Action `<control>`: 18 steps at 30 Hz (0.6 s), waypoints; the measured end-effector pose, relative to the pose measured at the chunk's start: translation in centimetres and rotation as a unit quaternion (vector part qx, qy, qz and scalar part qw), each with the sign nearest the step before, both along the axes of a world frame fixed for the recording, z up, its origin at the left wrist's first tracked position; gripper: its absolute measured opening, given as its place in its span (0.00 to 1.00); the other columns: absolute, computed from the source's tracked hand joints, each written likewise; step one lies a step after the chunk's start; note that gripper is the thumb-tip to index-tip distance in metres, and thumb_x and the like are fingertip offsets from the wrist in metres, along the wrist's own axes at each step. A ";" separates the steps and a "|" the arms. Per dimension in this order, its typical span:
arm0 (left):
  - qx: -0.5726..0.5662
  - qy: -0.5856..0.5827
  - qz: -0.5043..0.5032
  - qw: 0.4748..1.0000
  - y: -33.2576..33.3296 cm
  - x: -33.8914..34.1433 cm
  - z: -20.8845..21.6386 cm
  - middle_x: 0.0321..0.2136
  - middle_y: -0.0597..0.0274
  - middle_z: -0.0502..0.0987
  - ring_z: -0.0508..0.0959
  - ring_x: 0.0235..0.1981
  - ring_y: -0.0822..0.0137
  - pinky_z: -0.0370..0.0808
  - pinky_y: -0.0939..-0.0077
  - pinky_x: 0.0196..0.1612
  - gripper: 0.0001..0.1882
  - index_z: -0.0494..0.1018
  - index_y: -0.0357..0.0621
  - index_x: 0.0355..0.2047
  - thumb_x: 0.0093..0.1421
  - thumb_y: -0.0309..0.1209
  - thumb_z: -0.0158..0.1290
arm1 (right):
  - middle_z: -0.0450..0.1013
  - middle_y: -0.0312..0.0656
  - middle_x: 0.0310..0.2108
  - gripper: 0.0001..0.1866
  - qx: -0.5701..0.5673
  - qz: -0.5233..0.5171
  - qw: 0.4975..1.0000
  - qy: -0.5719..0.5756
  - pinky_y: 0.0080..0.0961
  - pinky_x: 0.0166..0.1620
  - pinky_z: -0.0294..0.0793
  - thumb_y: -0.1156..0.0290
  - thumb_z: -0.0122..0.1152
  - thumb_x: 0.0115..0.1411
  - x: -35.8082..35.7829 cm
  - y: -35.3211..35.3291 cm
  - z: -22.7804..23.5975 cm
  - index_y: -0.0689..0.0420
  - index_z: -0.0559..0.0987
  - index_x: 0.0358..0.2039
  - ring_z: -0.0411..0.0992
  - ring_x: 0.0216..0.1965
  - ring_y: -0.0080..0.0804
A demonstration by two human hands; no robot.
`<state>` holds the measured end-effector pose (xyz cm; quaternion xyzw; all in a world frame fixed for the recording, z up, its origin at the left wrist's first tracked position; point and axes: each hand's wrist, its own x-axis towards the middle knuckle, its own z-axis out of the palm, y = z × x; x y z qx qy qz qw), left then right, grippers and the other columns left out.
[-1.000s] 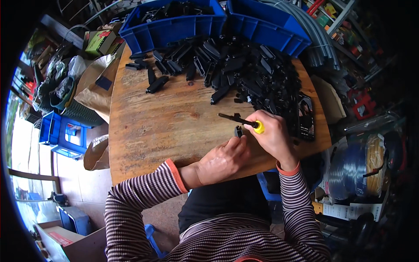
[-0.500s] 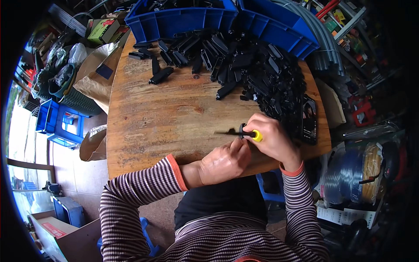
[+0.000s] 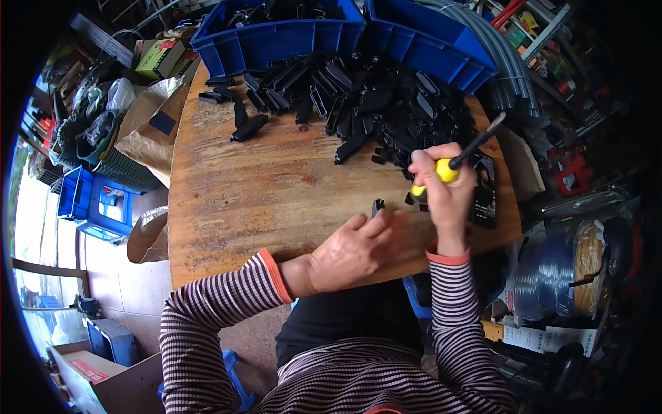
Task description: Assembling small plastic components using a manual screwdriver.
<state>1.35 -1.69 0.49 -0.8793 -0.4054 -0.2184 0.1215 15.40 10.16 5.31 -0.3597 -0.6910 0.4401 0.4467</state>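
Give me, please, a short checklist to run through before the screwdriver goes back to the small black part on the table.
1. Right hand grips the screwdriver firmly by its yellow handle: ok.
2. Screwdriver tip clear of the work: ok, the shaft points up and away toward the far right.
3. Left hand steadies the small black part: ok, fingertips are at it, though the exact grip is hard to see.
4. Part stands upright on the table: cannot tell, too small.
5. Bare wood around the part: ok, the pile of black parts lies farther back.
6. Screw seated in the part: cannot tell.
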 end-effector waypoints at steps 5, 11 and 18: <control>-0.032 -0.021 -0.077 0.996 2.9 -1.2 -1.5 0.43 0.55 0.71 0.70 0.48 0.58 0.71 0.62 0.49 0.18 0.73 0.42 0.43 0.51 0.30 0.52 | 0.76 0.45 0.30 0.10 0.194 0.015 0.935 -0.296 0.29 0.35 0.74 0.75 0.67 0.51 3.7 1.3 -2.7 0.63 0.77 0.33 0.75 0.30 0.39; -0.158 -0.314 0.211 0.912 6.1 -4.6 0.9 0.39 0.52 0.70 0.74 0.42 0.53 0.74 0.60 0.40 0.18 0.71 0.42 0.42 0.48 0.25 0.55 | 0.75 0.47 0.33 0.13 0.170 -0.009 0.909 -0.381 0.35 0.38 0.74 0.75 0.68 0.49 4.0 -0.1 -3.5 0.64 0.78 0.36 0.75 0.33 0.49; -0.022 -0.203 0.229 0.952 7.7 -6.8 -0.8 0.29 0.52 0.69 0.74 0.34 0.54 0.74 0.62 0.33 0.13 0.72 0.40 0.39 0.50 0.24 0.54 | 0.74 0.47 0.32 0.11 0.159 -0.028 0.906 -0.392 0.35 0.38 0.74 0.76 0.67 0.49 4.2 0.3 -3.4 0.63 0.77 0.32 0.74 0.33 0.49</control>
